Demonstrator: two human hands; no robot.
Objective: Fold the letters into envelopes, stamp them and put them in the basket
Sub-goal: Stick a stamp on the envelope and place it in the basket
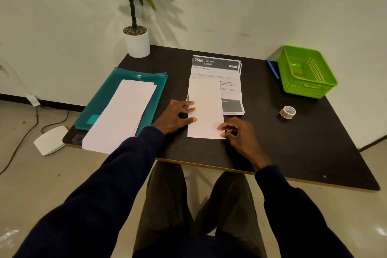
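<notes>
Pinching the near right corner of a white paper (205, 107) with the right grip (236, 134), fingers curled. Pressing its left edge with the left grip (178, 116), fingers spread, tips on the sheet. Lying flat on the desk (293, 153), overlapping the printed letters (217, 69). Flanked by envelopes (123, 111) on a teal folder (100, 102) leftward, a stamp roll (288, 112) rightward. Well apart from the green basket (307, 90) at the far right, beside a blue pen (272, 70).
</notes>
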